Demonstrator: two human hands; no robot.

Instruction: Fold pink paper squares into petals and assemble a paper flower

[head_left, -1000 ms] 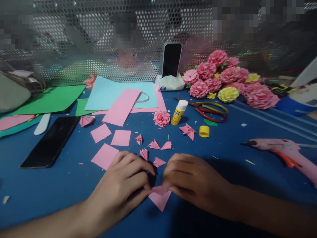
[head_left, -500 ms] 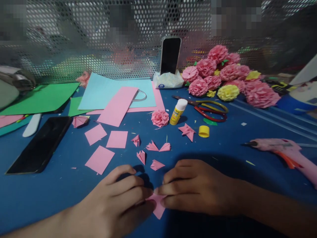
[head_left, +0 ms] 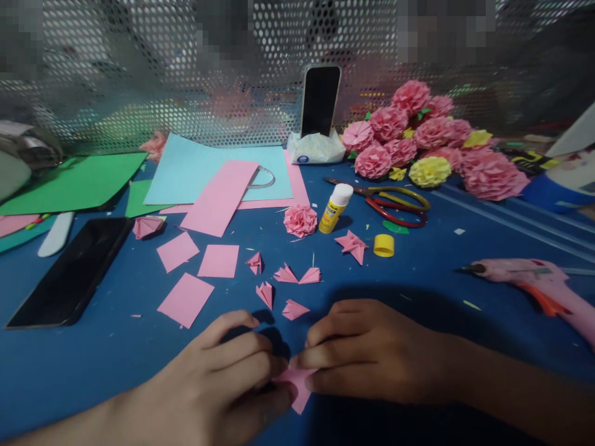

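Observation:
A small piece of pink paper (head_left: 300, 396) lies at the front of the blue table, pinched between the fingers of both hands. My left hand (head_left: 232, 378) grips its left side with thumb and fingertips. On its right side, my right hand (head_left: 362, 350) presses with thumb and fingers closed. The paper's top part is hidden under the fingertips. Just beyond the hands lie several small folded pink paper pieces (head_left: 295, 309). To the left are flat pink paper squares (head_left: 186, 300). A pink paper star shape (head_left: 352, 246) rests further right.
Behind stand a glue stick (head_left: 335, 208), its yellow cap (head_left: 383, 245), scissors (head_left: 395, 201) and a pink paper flower (head_left: 300, 221). A glue gun (head_left: 525, 275) lies right, a dark phone (head_left: 74, 272) left. Paper flowers (head_left: 388, 124) are heaped at the back before a perforated metal panel (head_left: 162, 74).
The left fingers and thumb have shifted slightly on the pink paper, and a little more of it shows between the hands. The view has moved a touch; the other things stay put.

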